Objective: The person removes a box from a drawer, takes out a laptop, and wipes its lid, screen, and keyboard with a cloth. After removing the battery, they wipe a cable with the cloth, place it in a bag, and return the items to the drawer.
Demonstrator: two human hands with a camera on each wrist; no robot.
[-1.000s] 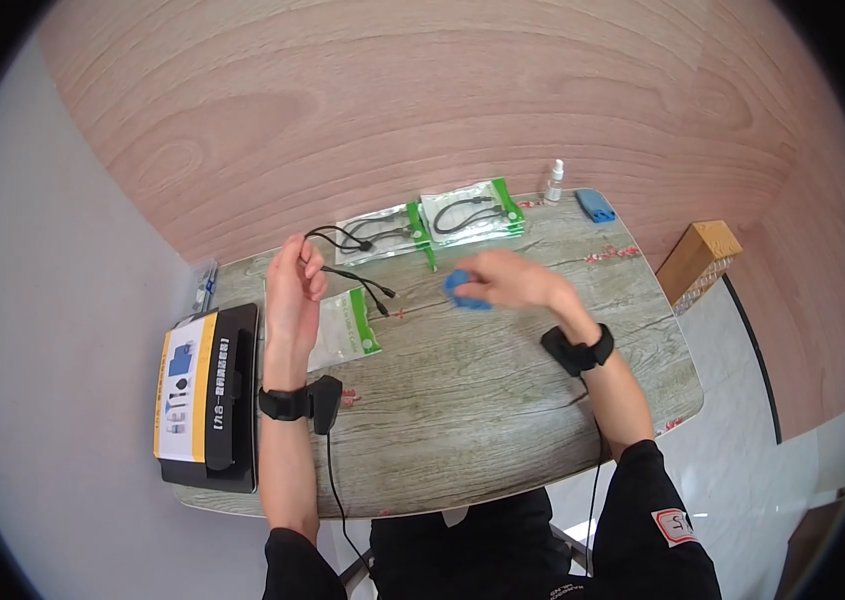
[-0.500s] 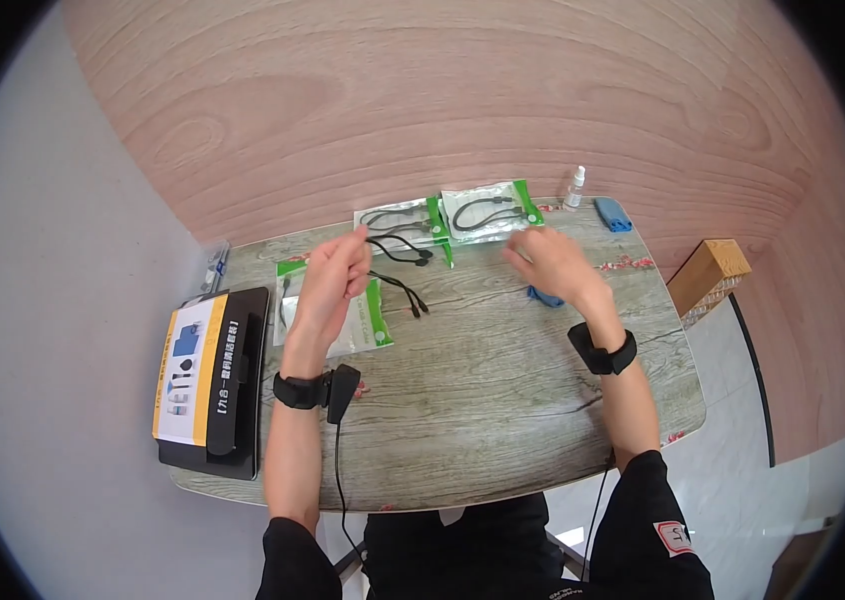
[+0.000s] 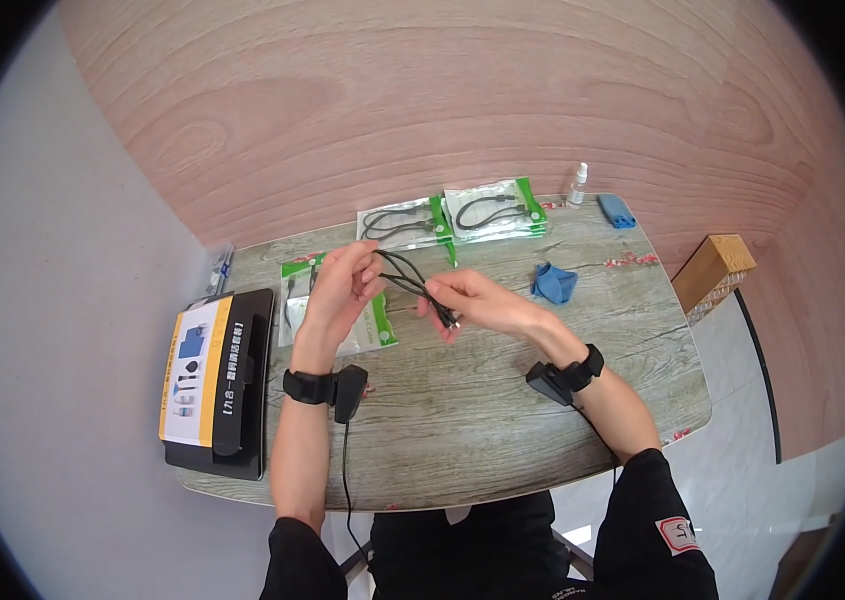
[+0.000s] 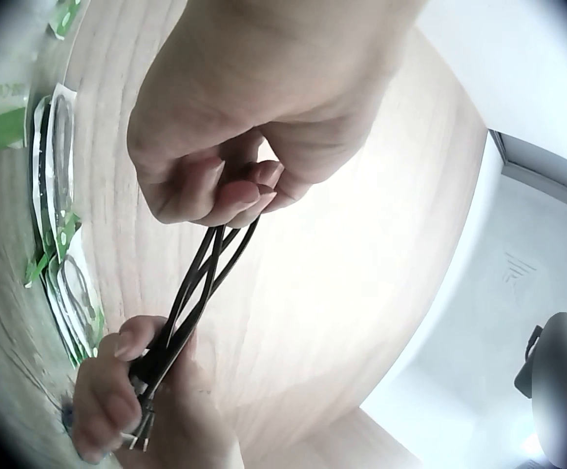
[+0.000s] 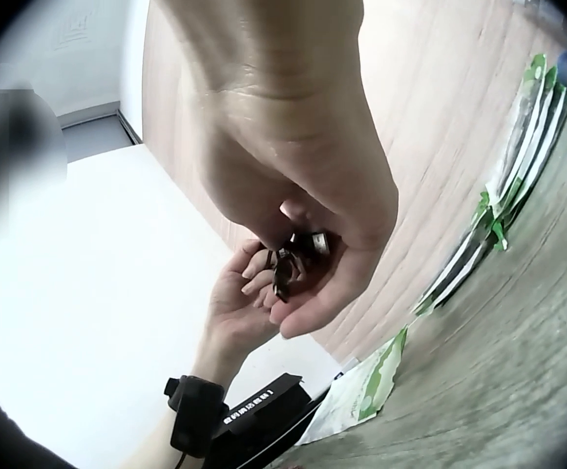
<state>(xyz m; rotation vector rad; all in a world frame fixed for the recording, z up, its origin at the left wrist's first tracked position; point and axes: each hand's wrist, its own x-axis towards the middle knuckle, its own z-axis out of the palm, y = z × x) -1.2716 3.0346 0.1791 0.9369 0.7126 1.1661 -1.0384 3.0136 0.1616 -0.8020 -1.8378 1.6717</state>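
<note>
Several strands of black cable (image 3: 406, 272) stretch between the two hands above the table. My left hand (image 3: 339, 290) pinches the looped end, its fingers curled. Around the connector end, my right hand (image 3: 478, 303) has its thumb and fingers closed; metal tips poke out below. In the left wrist view the cable strands (image 4: 197, 283) run down from the left hand (image 4: 234, 127) to the right hand (image 4: 161, 401). The right wrist view shows the connectors (image 5: 298, 256) within the right hand's fingers.
Packaged cables (image 3: 493, 212) lie at the back, with an open-looking bag (image 3: 353, 338) beneath the left hand. A blue cloth (image 3: 554, 284) is right of the right hand. Spray bottle (image 3: 578, 187) and blue pouch (image 3: 617, 211) stand back right; a black box (image 3: 233, 385) is at left.
My right hand let go of the blue cloth at the right, then moved left and took hold of the cable's connector end. The left hand shifted slightly right, still gripping the cable.
</note>
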